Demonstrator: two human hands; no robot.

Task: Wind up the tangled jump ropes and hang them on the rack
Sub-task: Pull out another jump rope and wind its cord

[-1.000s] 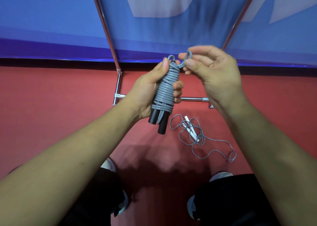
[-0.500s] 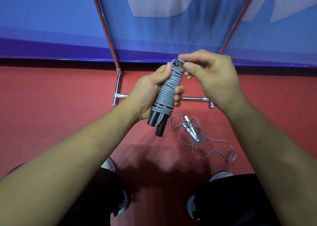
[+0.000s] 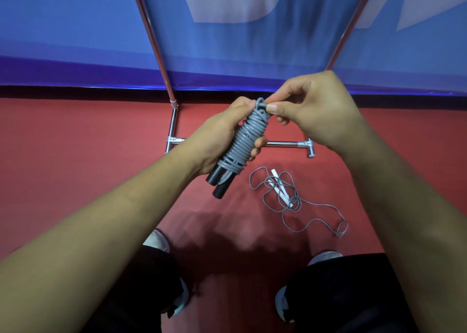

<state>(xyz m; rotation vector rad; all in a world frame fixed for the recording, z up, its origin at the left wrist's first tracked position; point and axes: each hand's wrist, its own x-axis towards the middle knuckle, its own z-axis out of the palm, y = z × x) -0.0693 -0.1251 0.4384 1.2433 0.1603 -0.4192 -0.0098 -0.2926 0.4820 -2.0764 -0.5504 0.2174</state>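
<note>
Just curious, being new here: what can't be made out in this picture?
Head view:
Rack: top cut off by upper edge.
End of the wound rope: partly hidden under fingers of the right hand.
Black handles: mostly covered by that rope and the left hand.
Floor rope: knots too small to trace.

the left hand point(image 3: 214, 140) grips a wound grey jump rope point(image 3: 243, 143), black handles point(image 3: 218, 181) poking out below; the right hand point(image 3: 310, 112) pinches its top loop; a tangled rope point(image 3: 290, 201) lies on the red floor point(image 3: 88, 155) near the metal rack point(image 3: 174, 120)
</note>
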